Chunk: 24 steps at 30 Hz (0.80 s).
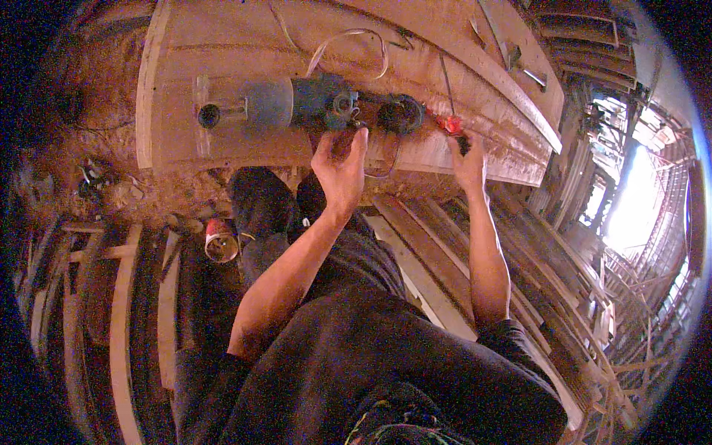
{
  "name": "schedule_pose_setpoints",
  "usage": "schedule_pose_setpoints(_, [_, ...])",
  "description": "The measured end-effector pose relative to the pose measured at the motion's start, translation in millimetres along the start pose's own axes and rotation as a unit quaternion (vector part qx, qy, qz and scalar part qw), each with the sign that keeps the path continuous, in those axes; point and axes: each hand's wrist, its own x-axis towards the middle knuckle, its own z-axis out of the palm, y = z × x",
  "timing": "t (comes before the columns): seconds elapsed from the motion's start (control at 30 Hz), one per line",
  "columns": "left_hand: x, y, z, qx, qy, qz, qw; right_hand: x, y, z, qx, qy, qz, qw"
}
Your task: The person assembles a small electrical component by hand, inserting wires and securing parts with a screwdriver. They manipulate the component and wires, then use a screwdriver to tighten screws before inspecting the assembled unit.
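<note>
A dark power tool (311,102) with a wide cylindrical body lies sideways on a wooden board, its round black part (400,113) to the right. At the middle of its near side is my left hand (340,167), thumb and fingers bent and closed against the housing. Part of those fingertips is hidden. To the right of the tool, my right hand (469,163) is closed around a red-and-black handle (451,126). Its working end is too unclear to name. A pale cable (386,55) loops across the board behind the tool.
The wide wooden board (245,52) spans the space before me, with a metal piece (534,77) at its far right. An open red can (221,242) stands low at left. Long timber strips (122,334) lie on both sides. Sawdust (185,189) covers the ground.
</note>
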Motion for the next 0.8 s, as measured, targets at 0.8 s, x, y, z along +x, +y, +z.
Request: schedule_pose_setpoints(0.8, [-1.1,-15.5,2.1,-0.027,0.02,-0.006,0.999,-73.8,-149.4,-141.5,-0.063,-0.049,-0.259,0.962])
